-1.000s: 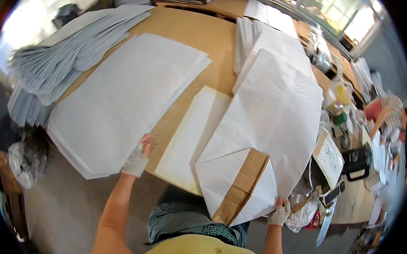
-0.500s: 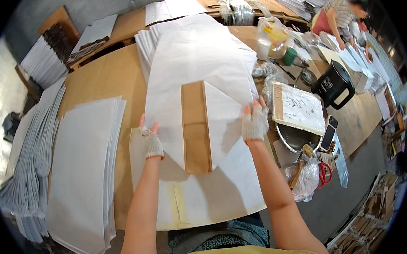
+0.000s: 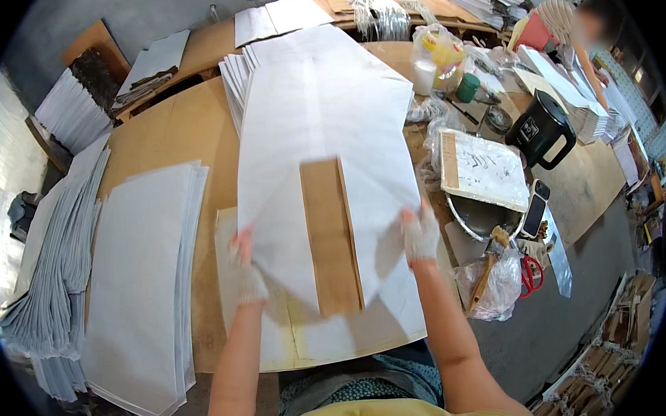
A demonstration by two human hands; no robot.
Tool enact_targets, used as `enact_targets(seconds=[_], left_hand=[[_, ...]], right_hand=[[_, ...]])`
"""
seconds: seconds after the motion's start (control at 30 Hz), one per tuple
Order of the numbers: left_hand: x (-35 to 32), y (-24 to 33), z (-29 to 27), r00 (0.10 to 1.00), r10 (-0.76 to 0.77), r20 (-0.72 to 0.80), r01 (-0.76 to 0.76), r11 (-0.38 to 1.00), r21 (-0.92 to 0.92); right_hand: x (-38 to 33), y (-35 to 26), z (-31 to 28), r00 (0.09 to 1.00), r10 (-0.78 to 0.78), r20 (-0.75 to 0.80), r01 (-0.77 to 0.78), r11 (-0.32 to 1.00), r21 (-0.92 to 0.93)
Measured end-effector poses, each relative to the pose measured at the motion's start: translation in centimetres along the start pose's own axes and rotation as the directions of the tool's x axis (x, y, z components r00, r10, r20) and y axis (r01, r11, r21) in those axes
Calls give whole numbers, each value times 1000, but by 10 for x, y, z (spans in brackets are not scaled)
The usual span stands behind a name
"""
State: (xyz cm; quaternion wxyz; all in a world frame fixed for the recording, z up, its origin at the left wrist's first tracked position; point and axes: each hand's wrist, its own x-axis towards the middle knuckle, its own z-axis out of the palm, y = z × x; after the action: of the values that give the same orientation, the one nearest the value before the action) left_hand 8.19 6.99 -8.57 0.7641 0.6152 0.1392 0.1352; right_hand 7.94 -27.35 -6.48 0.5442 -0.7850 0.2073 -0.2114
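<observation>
A large white paper bag (image 3: 282, 224) lies in front of me, its near end spread into folded corners around a brown paper strip (image 3: 331, 234). My left hand (image 3: 249, 271), in a pale fingerless knit glove, grips the left edge of that end. On the opposite edge my right hand (image 3: 421, 236), gloved the same way, has its fingers closed. Both hands are somewhat blurred. Beneath the near end is a white board (image 3: 379, 329) with a yellowish glue stain. The bag's far part rests on a stack of white paper (image 3: 235, 91), and where it ends there is hard to tell.
White sheets (image 3: 142, 272) are piled at left, beside a fanned stack (image 3: 55, 260). To the right stand a metal bowl (image 3: 485, 219) under a paste-smeared board (image 3: 488, 168), a brush (image 3: 488, 271), red scissors (image 3: 531, 275), a phone (image 3: 536, 209) and a black kettle (image 3: 540, 131). Another person (image 3: 554, 27) works beyond.
The bag's folded end and brown strip have shifted toward me and slightly right. My two hands have come nearer with it, and the head view has tilted a little.
</observation>
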Motion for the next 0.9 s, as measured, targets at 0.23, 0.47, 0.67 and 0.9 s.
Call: enact_targets(seconds=[0.23, 0.47, 0.67, 0.9], left_hand=[[-102, 32, -37, 995, -63, -71, 90, 864, 495], [-157, 48, -53, 785, 401, 471, -499, -40, 866], [-130, 56, -10, 873, -262, 411, -238, 507, 829], [-205, 48, -20, 584, -155, 797, -710, 379, 594]], right_hand=[[-89, -16, -68, 941, -168, 294, 243, 939, -241], [-109, -37, -98, 696, -302, 651, 714, 388, -583], [-71, -37, -44, 523, 129, 842, 430, 814, -392], [-139, -28, -83, 252, -243, 937, 814, 577, -69]])
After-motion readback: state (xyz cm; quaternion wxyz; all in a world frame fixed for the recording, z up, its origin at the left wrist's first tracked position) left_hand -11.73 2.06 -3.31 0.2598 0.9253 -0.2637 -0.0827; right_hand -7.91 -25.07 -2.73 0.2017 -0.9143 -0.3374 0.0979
